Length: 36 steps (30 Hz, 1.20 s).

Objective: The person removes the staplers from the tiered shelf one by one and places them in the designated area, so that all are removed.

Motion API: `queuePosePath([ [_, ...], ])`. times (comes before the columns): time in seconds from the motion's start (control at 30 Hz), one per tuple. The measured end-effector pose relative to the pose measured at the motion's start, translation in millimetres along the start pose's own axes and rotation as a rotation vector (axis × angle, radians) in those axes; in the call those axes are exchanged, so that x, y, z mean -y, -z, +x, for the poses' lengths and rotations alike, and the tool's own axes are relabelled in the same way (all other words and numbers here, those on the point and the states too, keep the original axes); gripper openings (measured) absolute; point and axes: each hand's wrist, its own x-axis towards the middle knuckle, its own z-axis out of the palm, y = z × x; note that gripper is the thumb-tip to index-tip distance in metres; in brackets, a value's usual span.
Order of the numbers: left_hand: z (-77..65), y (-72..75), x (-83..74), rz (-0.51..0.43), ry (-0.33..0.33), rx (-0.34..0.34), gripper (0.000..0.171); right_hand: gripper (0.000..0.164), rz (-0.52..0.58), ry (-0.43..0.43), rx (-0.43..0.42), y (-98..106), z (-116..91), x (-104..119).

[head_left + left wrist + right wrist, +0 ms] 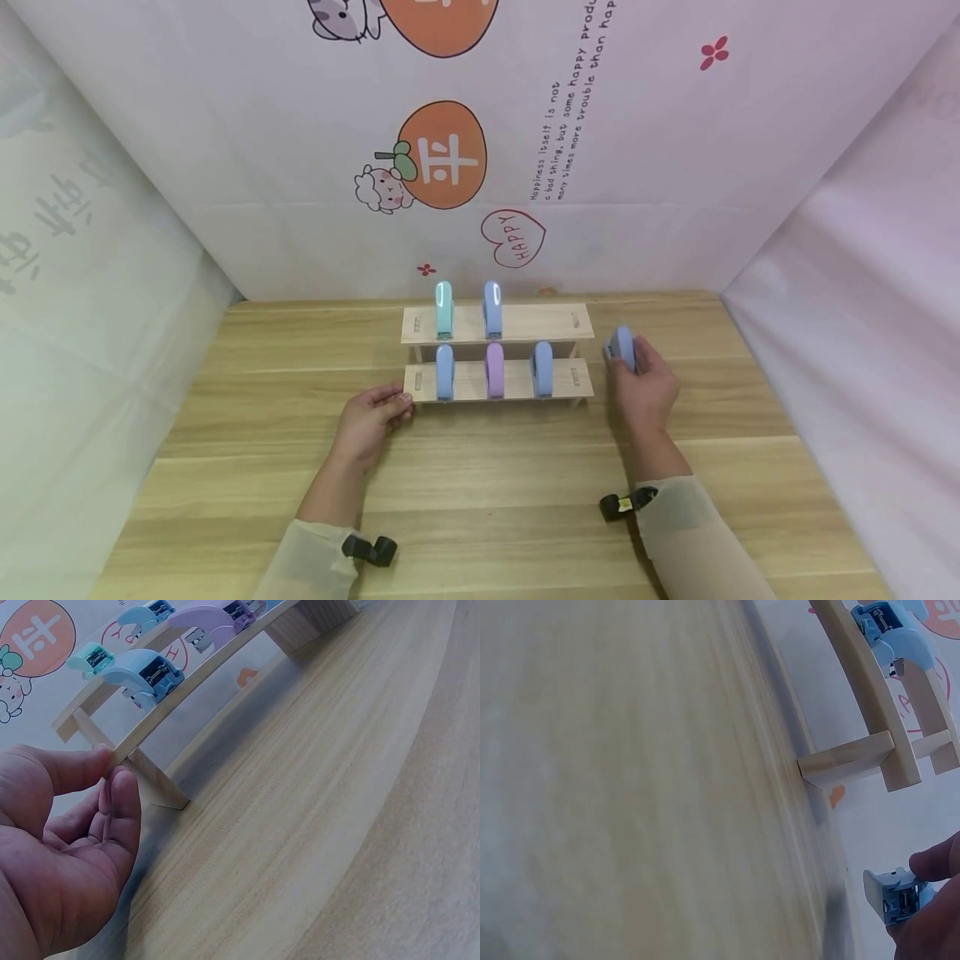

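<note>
A two-step wooden rack [468, 382] holds small staplers. A mint stapler [444, 308] and a blue stapler [492, 310] stand on its upper step. Along the lower step are a blue stapler [445, 372], a purple stapler [494, 371] and another blue stapler [542, 369]. My left hand [372, 419] pinches the lower step's left front corner between thumb and fingers, plain in the left wrist view. To the right of the rack, my right hand [647, 390] grips a blue stapler [622, 347]; the right wrist view shows its end [904, 896] poking out past the fingers.
The rack stands on a wood-grain table [495, 492], toward its back edge. Behind it hangs a white printed cloth [300, 183] with orange cartoon fruits. White sheets [847, 275] close off the sides. A black wrist camera [628, 503] sits on each sleeve.
</note>
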Motion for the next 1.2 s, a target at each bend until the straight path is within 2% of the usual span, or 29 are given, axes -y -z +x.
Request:
queuePosePath([
  [0.23,-0.3,-0.5,-0.9,0.003,0.004,-0.001,0.043,0.057,0.0,-0.064,0.033,2.8,1.1,-0.1],
  [0.67,1.0,-0.1,1.3,-0.011,-0.004,0.002,0.041,0.06,-0.001,-0.118,0.042,3.0,3.4,-3.5],
  [0.93,1.3,0.2,1.2,-0.008,-0.007,0.001,0.042,0.061,-0.054,-0.126,0.058,3.6,4.6,-4.2],
  [1.2,2.2,1.1,2.8,-0.016,-0.013,0.011,0.041,0.066,-0.059,-0.168,0.07,5.6,4.4,-3.8],
])
